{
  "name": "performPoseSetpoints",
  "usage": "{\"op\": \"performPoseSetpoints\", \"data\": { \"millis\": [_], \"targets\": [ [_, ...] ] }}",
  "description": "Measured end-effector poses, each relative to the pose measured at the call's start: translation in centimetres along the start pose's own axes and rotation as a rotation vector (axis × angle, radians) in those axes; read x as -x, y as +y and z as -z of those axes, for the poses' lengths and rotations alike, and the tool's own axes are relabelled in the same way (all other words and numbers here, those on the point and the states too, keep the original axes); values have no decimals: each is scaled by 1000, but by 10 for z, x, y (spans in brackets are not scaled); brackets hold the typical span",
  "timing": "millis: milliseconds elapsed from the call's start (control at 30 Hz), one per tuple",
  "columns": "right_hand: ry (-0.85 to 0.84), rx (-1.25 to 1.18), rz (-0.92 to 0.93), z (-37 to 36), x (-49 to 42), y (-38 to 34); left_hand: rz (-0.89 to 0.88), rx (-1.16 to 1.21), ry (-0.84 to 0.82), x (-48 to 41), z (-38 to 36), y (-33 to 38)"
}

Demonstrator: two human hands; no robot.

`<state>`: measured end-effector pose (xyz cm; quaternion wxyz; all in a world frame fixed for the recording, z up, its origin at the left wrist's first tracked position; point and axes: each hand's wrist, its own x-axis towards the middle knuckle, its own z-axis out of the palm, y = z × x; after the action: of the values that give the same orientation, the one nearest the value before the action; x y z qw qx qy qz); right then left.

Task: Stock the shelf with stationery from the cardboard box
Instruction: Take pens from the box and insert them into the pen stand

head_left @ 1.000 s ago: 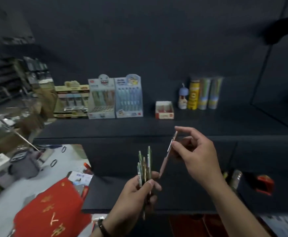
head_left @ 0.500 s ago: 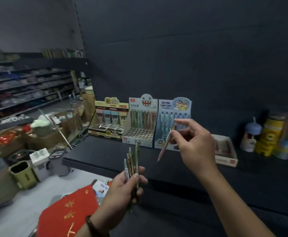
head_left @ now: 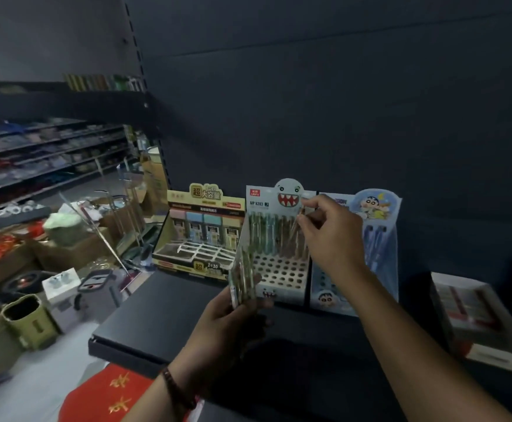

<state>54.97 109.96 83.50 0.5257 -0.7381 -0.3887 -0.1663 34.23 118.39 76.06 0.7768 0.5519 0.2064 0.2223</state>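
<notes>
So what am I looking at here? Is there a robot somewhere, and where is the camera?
There is no robot here. These are a person's two bare hands, filmed by one wide-angle camera worn on the head, looking forward and down. The left hand grips a bundle of pens. The right hand pinches a single pen close to the pens standing in the white display box with the toothy face; its front holes are empty. That box stands on a dark shelf, between a yellow display box and a blue cartoon box. A flat box lies further right.
</notes>
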Motion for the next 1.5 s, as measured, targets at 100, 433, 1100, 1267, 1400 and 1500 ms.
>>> {"op": "performPoseSetpoints", "data": {
  "millis": [100,433,1100,1267,1400,1500],
  "targets": [
    [-34,79,-26,-27,-9,-1,-36,-20,-99,-29,21,15],
    [-75,224,-154,-64,-3,6,27,0,-286,-81,64,16],
    [-329,-205,-245,-77,24,-30,-107,-27,-323,-87,77,0],
    [-90,-318,-252,-76,13,-32,-179,-95,-266,-86,75,-1],
    [88,-336,-219,-80,1,-28,-206,-64,-190,-88,79,6],
    [80,-278,-183,-95,2,-21,-119,107,-186,-90,82,8]
  ]
}}
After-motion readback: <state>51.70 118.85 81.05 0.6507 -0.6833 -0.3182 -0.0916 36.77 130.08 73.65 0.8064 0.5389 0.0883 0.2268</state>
